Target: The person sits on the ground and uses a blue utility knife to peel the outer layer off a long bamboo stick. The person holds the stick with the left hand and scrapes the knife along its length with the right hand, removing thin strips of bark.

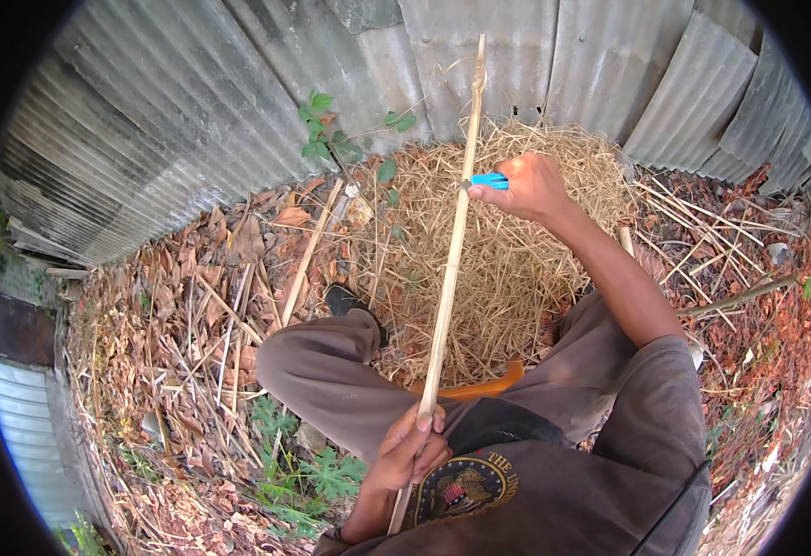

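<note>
A long, pale bamboo strip [452,269] runs from my lap up and away toward the metal wall, leaning slightly right at its far end. My left hand [412,451] is closed around its near part, close to my shirt. Near the far part, my right hand [530,185] grips a small tool with a bright blue handle [490,181]. The tool's dark end touches the strip; its exact shape is too small to make out. A thin curled shaving hangs beside the strip's far tip.
Corrugated metal sheets [350,65] stand ahead. Straw-like shavings [507,269] are heaped between my bent legs, with a curved orange object [479,385] at the near side. Dry leaves and another bamboo strip [311,255] lie left; thin sticks [702,222] lie right. Green plants [322,473] grow near my left knee.
</note>
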### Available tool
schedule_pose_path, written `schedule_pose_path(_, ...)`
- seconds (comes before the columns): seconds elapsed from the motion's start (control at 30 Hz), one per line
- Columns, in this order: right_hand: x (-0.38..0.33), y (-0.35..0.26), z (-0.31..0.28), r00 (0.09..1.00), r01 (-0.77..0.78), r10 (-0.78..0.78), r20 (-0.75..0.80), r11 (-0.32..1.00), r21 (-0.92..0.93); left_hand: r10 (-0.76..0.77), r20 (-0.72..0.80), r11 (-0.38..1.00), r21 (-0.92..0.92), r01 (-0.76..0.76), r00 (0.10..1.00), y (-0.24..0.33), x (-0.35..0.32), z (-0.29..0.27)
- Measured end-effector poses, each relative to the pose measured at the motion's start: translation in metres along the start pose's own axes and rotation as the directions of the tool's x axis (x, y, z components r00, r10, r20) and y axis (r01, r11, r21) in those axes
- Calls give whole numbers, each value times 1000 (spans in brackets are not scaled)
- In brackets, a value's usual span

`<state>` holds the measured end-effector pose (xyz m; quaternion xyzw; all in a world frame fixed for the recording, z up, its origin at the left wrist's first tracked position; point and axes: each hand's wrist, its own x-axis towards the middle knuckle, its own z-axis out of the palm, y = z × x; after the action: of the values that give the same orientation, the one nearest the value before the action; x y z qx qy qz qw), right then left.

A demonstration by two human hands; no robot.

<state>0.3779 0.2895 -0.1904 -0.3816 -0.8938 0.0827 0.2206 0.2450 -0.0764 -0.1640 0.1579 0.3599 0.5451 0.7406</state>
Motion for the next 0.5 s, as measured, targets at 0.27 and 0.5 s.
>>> schedule_pose_path(0.27, 24, 39, -2, 982, -167, 171, -87, 985, 52, -16, 74, 1000, 17, 15, 997, -3, -6, 1)
schedule_pose_path(0.5, 33, 86, -23, 930, -350, 344, -130, 937, -20, -115, 94, 987, 123, 103, 989, -11, -22, 4)
